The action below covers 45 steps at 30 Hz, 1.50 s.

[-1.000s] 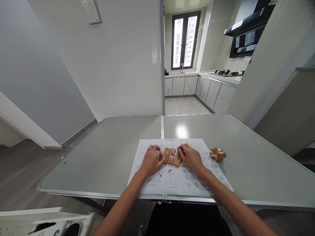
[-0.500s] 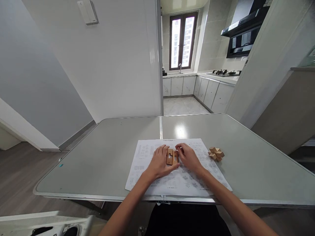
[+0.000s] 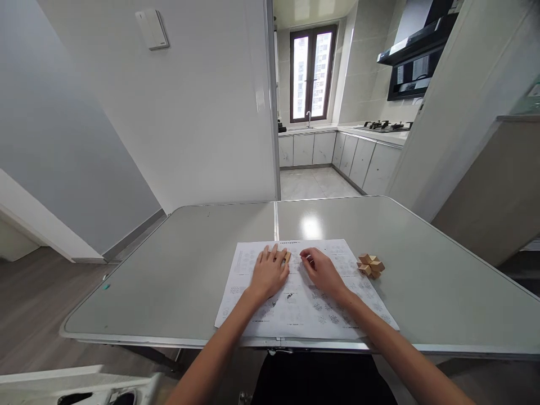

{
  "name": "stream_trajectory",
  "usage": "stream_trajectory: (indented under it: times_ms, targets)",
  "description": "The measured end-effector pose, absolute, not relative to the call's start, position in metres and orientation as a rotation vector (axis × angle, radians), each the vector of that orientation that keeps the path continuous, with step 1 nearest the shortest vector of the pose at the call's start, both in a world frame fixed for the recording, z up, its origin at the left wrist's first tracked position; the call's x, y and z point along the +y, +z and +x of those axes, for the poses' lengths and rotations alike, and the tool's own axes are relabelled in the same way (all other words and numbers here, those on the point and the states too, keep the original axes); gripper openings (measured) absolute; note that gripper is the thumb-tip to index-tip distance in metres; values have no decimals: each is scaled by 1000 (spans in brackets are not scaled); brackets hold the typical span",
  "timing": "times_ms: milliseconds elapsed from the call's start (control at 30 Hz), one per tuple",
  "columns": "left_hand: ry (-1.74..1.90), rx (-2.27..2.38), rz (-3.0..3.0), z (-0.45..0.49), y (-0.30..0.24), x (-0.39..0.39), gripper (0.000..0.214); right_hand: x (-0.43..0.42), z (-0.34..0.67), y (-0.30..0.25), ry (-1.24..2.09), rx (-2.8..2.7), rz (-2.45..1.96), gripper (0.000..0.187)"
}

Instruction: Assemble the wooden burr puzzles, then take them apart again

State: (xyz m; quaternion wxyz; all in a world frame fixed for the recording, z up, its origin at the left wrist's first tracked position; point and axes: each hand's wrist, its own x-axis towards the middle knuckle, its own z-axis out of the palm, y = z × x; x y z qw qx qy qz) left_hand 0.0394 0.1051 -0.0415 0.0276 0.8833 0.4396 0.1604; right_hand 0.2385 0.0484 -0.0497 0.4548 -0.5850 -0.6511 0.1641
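Observation:
My left hand (image 3: 269, 271) lies palm down on a printed paper sheet (image 3: 304, 304), fingers together, covering flat wooden puzzle pieces (image 3: 287, 256); only a small wooden corner shows at its fingertips. Just to the right, my right hand (image 3: 319, 269) rests on the sheet with fingers loosely curled and nothing visible in them. An assembled star-shaped wooden puzzle (image 3: 370, 265) sits past the sheet's right edge, a short way from my right hand.
The sheet lies on a grey folding table (image 3: 177, 270) with a seam down its middle. A white wall stands behind the table on the left, a kitchen doorway opens behind its middle, and a white cabinet side stands at the right.
Three wooden pieces lay side by side between my hands; the hands pushed them together, and my left hand slid over them so they are almost hidden. My right hand drew slightly away.

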Motion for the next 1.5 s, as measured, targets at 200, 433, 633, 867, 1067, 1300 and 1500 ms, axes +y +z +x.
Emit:
stream_trajectory:
  times_ms: [200,433,633,867,1067,1300,1500]
  targets:
    - [386,1501,2714,-1,-33,138,51,46,237,-47,418,-1630,-1441,19]
    - [409,1502,2758,-32,-23,148,50,44,235,-43,434,-1643,-1425,18]
    - [508,1343,2839,-24,-7,124,46,45,234,-42,430,-1640,-1430,17]
    - [479,915,2855,-10,8,56,41,39,234,-25,509,-1602,-1388,17]
    - [626,847,2679,-19,9,9,38,-18,264,-1,492,-1417,-1417,24]
    - [1022,1059,2430,-24,6,-8,19,-60,323,-18,337,-834,-1697,47]
    - [1091,1268,2161,-27,-7,-18,26,-54,331,-34,245,-921,-1905,52]
